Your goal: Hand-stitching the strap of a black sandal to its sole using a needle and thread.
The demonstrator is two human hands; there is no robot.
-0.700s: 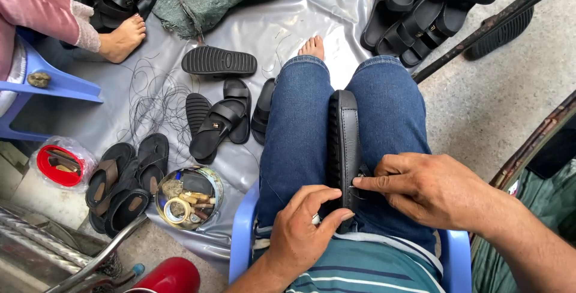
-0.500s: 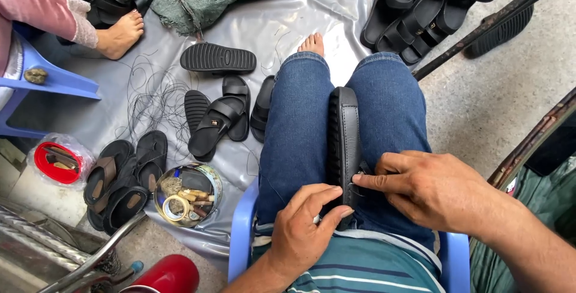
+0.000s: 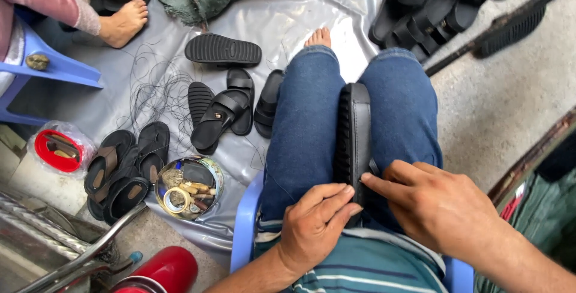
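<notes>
One black sandal [image 3: 353, 134] stands on its edge, clamped between the knees of a seated person in blue jeans. Its long axis runs straight away from the body, one end toward the feet, the other at the lap. The left hand [image 3: 313, 227] rests against the near end with fingers curled loosely on the ridged sole. The right hand [image 3: 438, 206] pinches the strap side between thumb and forefinger; something thin may be held there, but it is too small to tell. On the grey plastic sheet [image 3: 288, 20] to the left lie about six more black sandals, loose black thread [image 3: 157, 86], one round tin [image 3: 189, 187] of small parts and one red lid [image 3: 57, 150]. Another heap of sandals [image 3: 438, 5] sits at top right.
</notes>
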